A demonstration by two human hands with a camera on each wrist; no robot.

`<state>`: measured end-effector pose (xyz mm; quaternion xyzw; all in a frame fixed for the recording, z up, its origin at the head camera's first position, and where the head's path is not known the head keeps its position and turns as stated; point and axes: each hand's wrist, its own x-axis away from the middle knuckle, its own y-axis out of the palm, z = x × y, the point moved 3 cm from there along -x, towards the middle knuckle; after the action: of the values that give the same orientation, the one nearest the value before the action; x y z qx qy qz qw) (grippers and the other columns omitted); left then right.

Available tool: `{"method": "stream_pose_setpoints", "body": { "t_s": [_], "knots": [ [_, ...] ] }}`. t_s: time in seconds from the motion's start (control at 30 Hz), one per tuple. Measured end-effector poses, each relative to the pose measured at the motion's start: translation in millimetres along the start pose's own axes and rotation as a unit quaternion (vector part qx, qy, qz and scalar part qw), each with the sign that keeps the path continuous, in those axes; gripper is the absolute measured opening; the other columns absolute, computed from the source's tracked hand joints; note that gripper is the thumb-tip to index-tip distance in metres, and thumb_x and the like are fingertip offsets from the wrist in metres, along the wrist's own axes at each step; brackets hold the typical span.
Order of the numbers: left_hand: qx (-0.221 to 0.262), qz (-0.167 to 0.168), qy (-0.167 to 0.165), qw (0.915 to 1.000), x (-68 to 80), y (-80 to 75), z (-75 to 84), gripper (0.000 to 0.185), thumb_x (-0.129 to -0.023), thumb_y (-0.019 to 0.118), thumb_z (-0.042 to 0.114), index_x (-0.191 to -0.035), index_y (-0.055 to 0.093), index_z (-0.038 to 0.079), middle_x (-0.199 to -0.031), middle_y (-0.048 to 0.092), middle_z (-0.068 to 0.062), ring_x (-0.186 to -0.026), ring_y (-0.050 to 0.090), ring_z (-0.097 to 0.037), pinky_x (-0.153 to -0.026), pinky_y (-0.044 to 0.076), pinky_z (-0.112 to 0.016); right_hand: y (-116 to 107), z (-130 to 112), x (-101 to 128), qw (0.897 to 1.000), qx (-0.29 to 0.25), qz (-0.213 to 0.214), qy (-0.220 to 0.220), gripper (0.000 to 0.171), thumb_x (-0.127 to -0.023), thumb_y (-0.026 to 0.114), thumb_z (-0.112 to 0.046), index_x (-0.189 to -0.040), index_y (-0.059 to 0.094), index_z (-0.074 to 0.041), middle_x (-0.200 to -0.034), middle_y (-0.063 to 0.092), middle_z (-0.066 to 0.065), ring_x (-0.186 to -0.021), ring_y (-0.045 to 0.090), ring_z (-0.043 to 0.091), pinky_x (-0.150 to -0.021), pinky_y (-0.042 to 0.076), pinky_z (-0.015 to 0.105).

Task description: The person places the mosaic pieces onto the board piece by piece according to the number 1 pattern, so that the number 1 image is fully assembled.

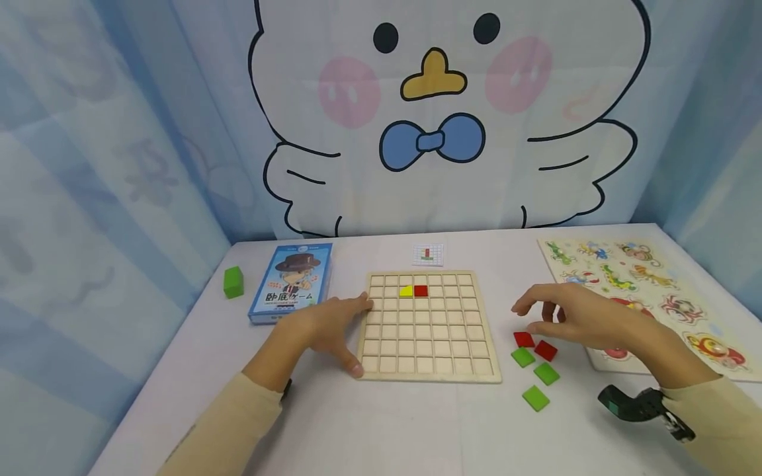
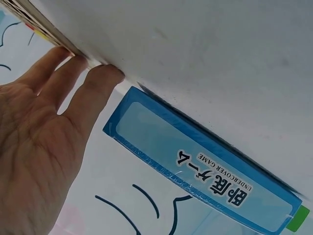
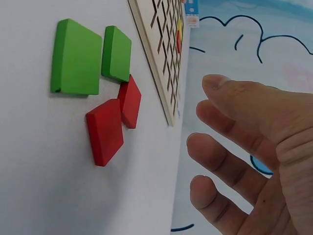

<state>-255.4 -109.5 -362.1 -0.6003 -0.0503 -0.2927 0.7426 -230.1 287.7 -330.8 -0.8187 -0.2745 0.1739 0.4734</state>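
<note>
A wooden grid board (image 1: 417, 330) lies on the table, with a yellow piece (image 1: 406, 291) and a red square tile (image 1: 421, 291) side by side in its second row from the far edge. My left hand (image 1: 330, 330) rests against the board's left side, thumb at the near corner and fingers along the edge. To the right of the board, my right hand (image 1: 586, 317) hovers with loosely bent fingers and nothing between them. Below it lie loose red tiles (image 3: 105, 132) and green tiles (image 3: 77, 58), flat on the table.
A small pattern card (image 1: 427, 254) lies behind the board. To the left are a blue game box (image 1: 292, 281), close to my left hand, and a green block (image 1: 233, 282). A picture board (image 1: 649, 291) with animal drawings lies on the right, partly under my right arm.
</note>
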Motion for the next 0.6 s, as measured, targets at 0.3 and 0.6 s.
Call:
{"method": "stream_pose_setpoints", "body": {
  "t_s": [0.3, 0.6],
  "knots": [
    [-0.005, 0.000, 0.010, 0.9999, 3.1, 0.4, 0.1, 0.125, -0.059, 0.097, 0.055, -0.162, 0.032, 0.029, -0.172, 0.020, 0.004, -0.156, 0.022, -0.038, -0.123, 0.027, -0.058, 13, 12, 18, 1.000, -0.011, 0.007, 0.018, 0.031, -0.092, 0.079, -0.025, -0.121, 0.069, -0.024, -0.112, 0.071, -0.008, -0.082, 0.056, 0.003, -0.068, 0.051, 0.022],
    [-0.003, 0.004, 0.008, 1.0000, 0.8, -1.2, 1.7, 0.125, -0.059, 0.097, 0.056, -0.162, 0.032, 0.030, -0.171, 0.021, 0.005, -0.156, 0.023, -0.037, -0.122, 0.028, -0.057, 13, 17, 31, 1.000, -0.022, 0.012, 0.009, 0.030, -0.092, 0.078, -0.019, -0.119, 0.069, -0.027, -0.110, 0.070, -0.009, -0.077, 0.054, 0.004, -0.061, 0.048, 0.021]
  ]
}}
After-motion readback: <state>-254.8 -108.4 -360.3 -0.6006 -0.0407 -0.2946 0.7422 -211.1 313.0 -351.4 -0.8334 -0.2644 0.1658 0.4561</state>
